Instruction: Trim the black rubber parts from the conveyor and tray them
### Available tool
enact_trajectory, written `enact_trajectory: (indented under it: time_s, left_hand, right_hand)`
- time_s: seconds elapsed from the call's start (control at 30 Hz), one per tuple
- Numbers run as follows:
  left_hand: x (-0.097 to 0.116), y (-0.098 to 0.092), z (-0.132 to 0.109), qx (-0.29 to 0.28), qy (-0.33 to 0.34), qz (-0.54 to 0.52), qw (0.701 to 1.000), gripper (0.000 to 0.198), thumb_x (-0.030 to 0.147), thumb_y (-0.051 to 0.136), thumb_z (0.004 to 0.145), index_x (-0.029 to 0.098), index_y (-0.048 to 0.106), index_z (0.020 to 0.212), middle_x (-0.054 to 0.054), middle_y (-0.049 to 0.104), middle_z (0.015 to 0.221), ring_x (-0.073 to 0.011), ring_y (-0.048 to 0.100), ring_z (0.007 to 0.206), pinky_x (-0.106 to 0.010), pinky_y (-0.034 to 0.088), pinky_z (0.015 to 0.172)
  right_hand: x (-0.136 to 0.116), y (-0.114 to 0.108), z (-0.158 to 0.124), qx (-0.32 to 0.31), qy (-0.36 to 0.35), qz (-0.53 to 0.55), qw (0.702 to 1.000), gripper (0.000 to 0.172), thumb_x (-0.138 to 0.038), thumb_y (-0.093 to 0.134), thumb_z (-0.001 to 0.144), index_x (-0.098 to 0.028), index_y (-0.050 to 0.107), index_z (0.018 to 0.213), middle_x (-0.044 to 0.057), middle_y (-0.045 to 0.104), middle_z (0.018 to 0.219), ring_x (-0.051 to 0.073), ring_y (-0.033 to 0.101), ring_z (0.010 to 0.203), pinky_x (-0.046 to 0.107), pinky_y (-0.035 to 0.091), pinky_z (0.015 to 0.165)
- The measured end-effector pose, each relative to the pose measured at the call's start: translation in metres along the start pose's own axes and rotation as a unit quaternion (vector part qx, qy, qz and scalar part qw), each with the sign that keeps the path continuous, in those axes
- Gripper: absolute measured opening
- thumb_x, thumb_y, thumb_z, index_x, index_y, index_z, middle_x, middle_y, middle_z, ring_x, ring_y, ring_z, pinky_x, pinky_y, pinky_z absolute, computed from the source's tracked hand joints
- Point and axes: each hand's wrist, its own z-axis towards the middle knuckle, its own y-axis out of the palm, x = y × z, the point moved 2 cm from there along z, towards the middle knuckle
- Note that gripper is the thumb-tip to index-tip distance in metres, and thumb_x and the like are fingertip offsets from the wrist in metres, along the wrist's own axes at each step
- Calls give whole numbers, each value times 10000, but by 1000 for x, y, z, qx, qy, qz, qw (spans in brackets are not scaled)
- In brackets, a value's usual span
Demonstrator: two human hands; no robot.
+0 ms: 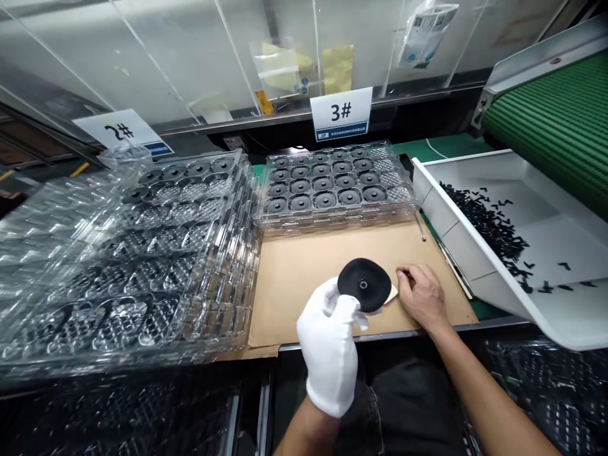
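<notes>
Head view, left to right: stacked clear plastic trays [118, 266] lie at left. The white-gloved left hand [327, 345] clamps a black round disc [363, 285] by its edge, above a cardboard sheet [289, 297]. The bare right hand [422, 297] rests just beside the disc, its fingertips [403, 273] curled together; any pinch cannot be told. Farther off sits a tray of black discs [335, 221]. At right, a white bin [456, 253] holds small black pieces [489, 231], beside a green conveyor belt [551, 107].

Black round disc [364, 285], central ringed hole, tilted, edge held in white-gloved left hand [329, 342], over cardboard sheet [304, 285]
</notes>
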Motion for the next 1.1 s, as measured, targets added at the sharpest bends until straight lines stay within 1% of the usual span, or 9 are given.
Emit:
enact_trajectory:
  time_s: [0.07,0.17,0.23,0.33,0.6,0.9,0.97,1.03,1.1]
  left_hand:
    - [-3,-3,1,-47,-115,-167,978,151,171,584,971,103,710,924,23,586,691,-25,492,525,-152,409,540]
    - [-3,-5,0,-98,-275,-427,856,236,114,431,1030,71,662,999,51,494,681,4,446,477,-134,369,517]
    - [-1,-6,-2,-109,-312,-506,797,289,134,354,1067,76,632,1016,51,478,681,-3,468,479,-141,384,530]
    - [0,-4,-6,-121,-339,-528,770,365,208,275,1102,82,605,1010,26,512,712,-11,483,478,-157,398,533]
    - [3,1,-9,-140,-358,-513,767,526,288,126,1119,72,600,1045,-33,606,804,9,507,456,-158,423,535]
    - [4,-1,-11,-149,-365,-498,772,418,210,242,1108,65,619,998,-17,590,786,26,467,446,-139,398,526]
    - [5,0,-12,-151,-355,-477,789,375,153,288,1084,68,626,946,2,556,764,44,420,432,-121,369,519]
    - [1,0,-10,-139,-342,-424,827,332,125,339,1055,82,633,906,18,523,746,50,372,428,-108,342,515]
    - [-7,-6,-1,-90,-293,-262,915,253,141,429,1015,110,653,902,12,536,751,25,352,441,-127,346,512]
  right_hand:
    - [1,0,-1,-1,-4,2,1000,160,-262,578,959,-205,724,993,89,728,966,271,660,964,411,519,909]
    - [3,0,-1,-1,-5,4,1000,169,-277,577,957,-205,727,992,95,731,964,279,659,973,418,517,916]
    - [4,1,-2,-1,-4,4,1000,172,-286,578,956,-206,728,982,98,731,959,285,656,975,424,514,917]
    - [5,1,-2,-3,-1,0,1000,171,-289,580,951,-208,729,974,97,726,946,284,652,962,421,513,906]
    - [3,0,-1,-8,2,-3,1000,168,-274,576,948,-212,726,989,85,729,961,275,654,975,408,511,912]
    - [2,-1,-2,-12,12,6,1000,172,-272,575,949,-207,728,990,96,725,969,282,644,990,417,499,926]
    - [2,0,-2,-14,14,14,1000,173,-271,571,950,-206,727,988,100,721,968,285,637,987,422,493,926]
    - [2,1,-1,-16,16,26,999,173,-270,568,952,-206,724,987,105,715,970,288,625,990,432,485,932]
    - [1,3,1,-18,20,37,999,176,-267,558,957,-204,719,991,114,707,980,294,612,1000,445,476,942]
